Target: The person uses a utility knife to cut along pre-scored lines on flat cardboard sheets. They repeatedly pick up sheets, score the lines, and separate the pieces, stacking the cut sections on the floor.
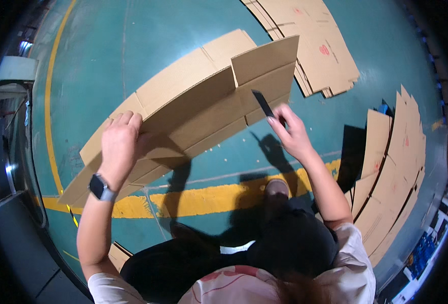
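A large partly folded cardboard box (196, 109) stands at a slant in front of me, with panels and flaps bent apart. My left hand (121, 139) is closed around the upper edge of its near-left part, a watch on that wrist. In my right hand (291, 130), the fingers are wrapped round a black-bladed knife (262, 104), flat and slant-tipped, its handle hidden in the grip. The blade points up and left across the box's right-hand panel; whether it touches the cardboard I cannot tell.
Flattened cardboard sheets (315, 45) lie on the green floor at the far right. Another stack of cardboard (393, 167) leans or lies close on my right. A yellow floor line (208, 200) runs by my feet. Dark equipment (21, 243) stands at the left.
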Demonstrator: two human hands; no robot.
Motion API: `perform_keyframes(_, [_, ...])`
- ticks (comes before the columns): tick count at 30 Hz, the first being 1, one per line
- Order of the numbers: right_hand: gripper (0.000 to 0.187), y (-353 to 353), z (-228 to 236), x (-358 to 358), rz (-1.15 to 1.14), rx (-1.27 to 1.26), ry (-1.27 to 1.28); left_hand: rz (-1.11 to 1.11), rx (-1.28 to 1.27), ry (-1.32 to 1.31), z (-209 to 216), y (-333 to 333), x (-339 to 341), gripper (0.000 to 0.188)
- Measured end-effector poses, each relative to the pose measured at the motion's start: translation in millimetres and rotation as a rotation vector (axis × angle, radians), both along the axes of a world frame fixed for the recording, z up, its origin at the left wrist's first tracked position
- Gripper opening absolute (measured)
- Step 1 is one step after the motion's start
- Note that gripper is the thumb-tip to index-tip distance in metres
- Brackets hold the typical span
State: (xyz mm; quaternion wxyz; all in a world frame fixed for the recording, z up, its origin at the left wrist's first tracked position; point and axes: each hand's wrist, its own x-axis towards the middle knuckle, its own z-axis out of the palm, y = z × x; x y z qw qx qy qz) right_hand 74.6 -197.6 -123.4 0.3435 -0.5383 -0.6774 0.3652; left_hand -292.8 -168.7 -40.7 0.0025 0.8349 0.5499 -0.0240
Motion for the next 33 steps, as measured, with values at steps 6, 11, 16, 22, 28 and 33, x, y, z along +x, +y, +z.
perform_keyframes(6, [0.031, -17.0, -0.9, -17.8, 0.015, 0.376, -0.227, -0.16, -0.329, -0.24, 26.9, 12.0, 80.7, 0.029])
perform_keyframes(11, [0.036, -18.8, -10.0, -21.5, 0.036, 0.474, -0.347, -0.212, -0.196, -0.395, -7.9, 39.3, 156.2, 0.031])
perform_keyframes(16, [0.031, -6.8, -11.6, -27.1, 0.011, 0.536, -0.36, -0.246, -0.139, -0.431, -21.5, 54.1, 171.4, 0.024])
perform_keyframes(22, [0.031, -14.8, -9.4, -24.0, 0.036, 0.475, -0.376, -0.235, -0.091, -0.405, -23.0, 52.9, 173.9, 0.022])
perform_keyframes(28, [0.028, -17.8, 0.2, -16.0, 0.007, 0.461, -0.337, -0.29, -0.072, -0.461, -24.8, 54.7, 169.6, 0.021])
perform_keyframes(33, [0.025, -1.5, 1.1, -19.5, 0.033, 0.5, -0.402, -0.298, -0.078, -0.438, -23.4, 52.9, 172.7, 0.02])
